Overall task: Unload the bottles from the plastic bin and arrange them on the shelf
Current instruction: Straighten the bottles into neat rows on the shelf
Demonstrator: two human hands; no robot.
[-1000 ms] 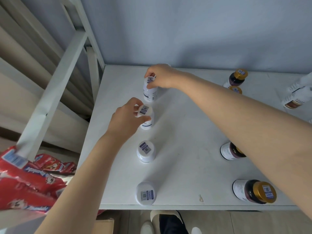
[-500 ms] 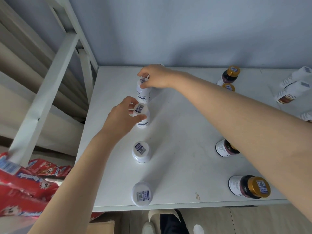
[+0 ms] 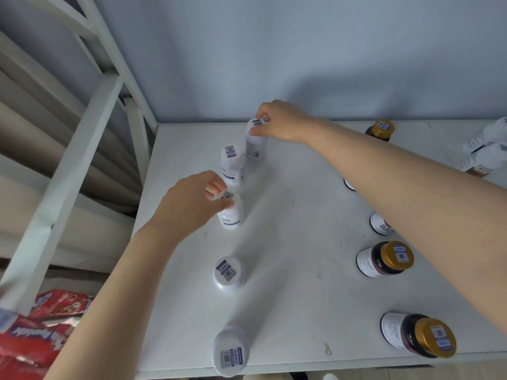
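Our left grip (image 3: 189, 207) pinches the cap of the middle white bottle (image 3: 232, 216) in a row of five on the shelf (image 3: 296, 242); our right grip (image 3: 282, 122) pinches the cap of the rearmost white bottle (image 3: 255, 149).

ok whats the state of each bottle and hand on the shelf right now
rear white bottle, upright, cap pinched by right hand
second white bottle, upright, untouched
third white bottle, upright, cap pinched by left hand
fourth white bottle, upright, untouched
front white bottle, upright at the shelf edge, untouched
rear gold-capped bottle, upright, capped, untouched
second-from-front gold-capped bottle, upright, capped, untouched
front gold-capped bottle, upright, capped, untouched
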